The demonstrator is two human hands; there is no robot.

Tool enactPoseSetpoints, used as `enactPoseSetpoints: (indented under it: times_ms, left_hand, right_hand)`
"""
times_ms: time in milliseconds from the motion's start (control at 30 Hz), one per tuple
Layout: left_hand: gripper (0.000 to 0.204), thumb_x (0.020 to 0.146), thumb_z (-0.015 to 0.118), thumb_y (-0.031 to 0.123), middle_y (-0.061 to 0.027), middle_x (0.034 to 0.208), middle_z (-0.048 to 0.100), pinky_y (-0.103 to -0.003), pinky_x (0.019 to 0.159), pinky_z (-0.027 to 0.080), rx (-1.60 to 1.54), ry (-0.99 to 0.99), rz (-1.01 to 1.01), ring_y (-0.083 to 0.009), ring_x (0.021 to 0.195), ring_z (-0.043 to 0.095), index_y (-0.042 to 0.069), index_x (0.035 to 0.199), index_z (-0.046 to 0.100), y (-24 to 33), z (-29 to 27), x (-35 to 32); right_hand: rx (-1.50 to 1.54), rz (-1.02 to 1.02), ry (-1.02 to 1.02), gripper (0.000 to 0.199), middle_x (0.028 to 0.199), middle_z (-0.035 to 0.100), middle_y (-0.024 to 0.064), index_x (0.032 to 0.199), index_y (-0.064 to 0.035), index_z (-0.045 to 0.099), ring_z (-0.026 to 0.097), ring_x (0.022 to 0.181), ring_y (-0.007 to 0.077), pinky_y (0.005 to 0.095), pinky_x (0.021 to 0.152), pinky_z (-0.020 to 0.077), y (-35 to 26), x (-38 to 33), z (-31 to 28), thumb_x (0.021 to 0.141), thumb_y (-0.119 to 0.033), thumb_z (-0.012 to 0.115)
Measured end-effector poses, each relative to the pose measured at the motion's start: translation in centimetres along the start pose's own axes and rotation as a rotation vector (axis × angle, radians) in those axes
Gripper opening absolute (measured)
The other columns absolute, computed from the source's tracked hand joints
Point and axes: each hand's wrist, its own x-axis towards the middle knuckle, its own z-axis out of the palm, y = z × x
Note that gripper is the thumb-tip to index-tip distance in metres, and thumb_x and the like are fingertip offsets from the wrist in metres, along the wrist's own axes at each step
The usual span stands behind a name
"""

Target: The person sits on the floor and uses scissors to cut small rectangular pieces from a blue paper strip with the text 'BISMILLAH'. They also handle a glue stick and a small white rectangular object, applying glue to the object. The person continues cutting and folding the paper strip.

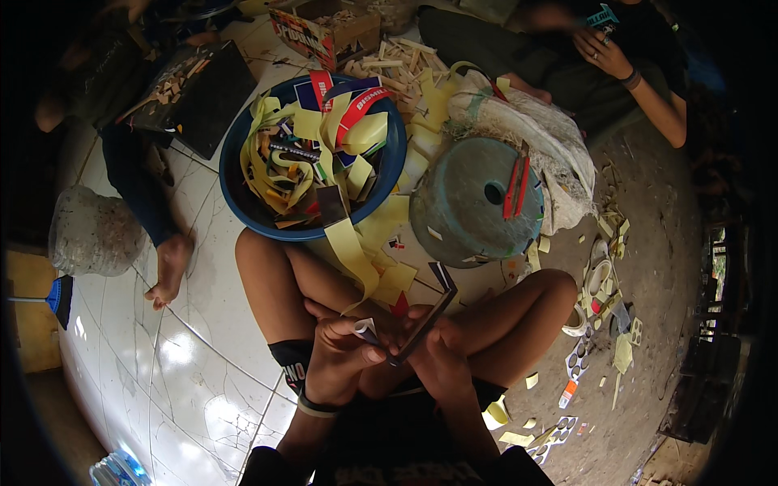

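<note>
Above my crossed legs, both hands hold a narrow dark strip (433, 314) bent at sharp corners. One end points up and away in front of my right hand. The other end, which shows a white curled edge, sticks up at my left thumb. My left hand (336, 360) is closed, thumb and fingers pinching the strip near that end. My right hand (442, 356) grips it just right of the lower corner, its fingers partly hidden behind the strip. Beyond my hands, a long pale yellow paper strip (352, 255) hangs from a blue basin (235, 194).
Paper offcuts fill the basin. A red-handled tool (516, 188) lies on an upturned grey-green bucket (462, 194), beside a white sack (559, 154). Wood pieces (401, 65) and a carton (324, 36) are farther back. Two people sit nearby. Paper scraps litter the right-hand floor.
</note>
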Motion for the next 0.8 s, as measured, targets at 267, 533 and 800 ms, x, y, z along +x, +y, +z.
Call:
enactPoseSetpoints:
  times_ms: [267,533,800]
  left_hand:
    - [0.01,0.092,0.074,-0.005,-0.0129,0.097,0.074,-0.029,0.065,0.058,0.181,0.144,0.076,-0.0174,0.079,0.069,-0.001,0.101,0.074,-0.6,1.0,-0.3]
    - [0.017,0.098,0.069,0.012,-0.0146,0.093,0.071,-0.032,0.078,0.055,0.053,0.163,0.378,-0.0211,0.083,0.068,-0.004,0.097,0.073,-1.5,0.0,-0.6]
    - [0.026,0.104,0.063,0.026,-0.0102,0.094,0.063,-0.028,0.057,0.055,0.197,0.28,0.348,-0.0168,0.072,0.063,0.0,0.106,0.066,-1.5,-2.0,-1.3]
  right_hand:
    - [-0.057,0.269,0.132,0.045,0.108,0.066,0.0085,0.136,0.0032,0.049,0.069,0.084,0.0146,0.0292,0.07,0.06,0.0,0.4,0.4,0.107,-0.03,0.06]
    - [-0.016,0.377,0.089,0.03,0.106,0.067,0.0071,0.129,-0.0023,0.055,0.069,0.085,0.015,0.0288,0.072,0.06,0.7,0.5,1.5,0.107,-0.024,0.058]
    - [0.043,0.362,0.05,0.027,0.104,0.067,0.0066,0.128,-0.0036,0.055,0.069,0.084,0.0139,0.0277,0.071,0.0601,2.2,1.7,2.8,0.108,-0.022,0.057]
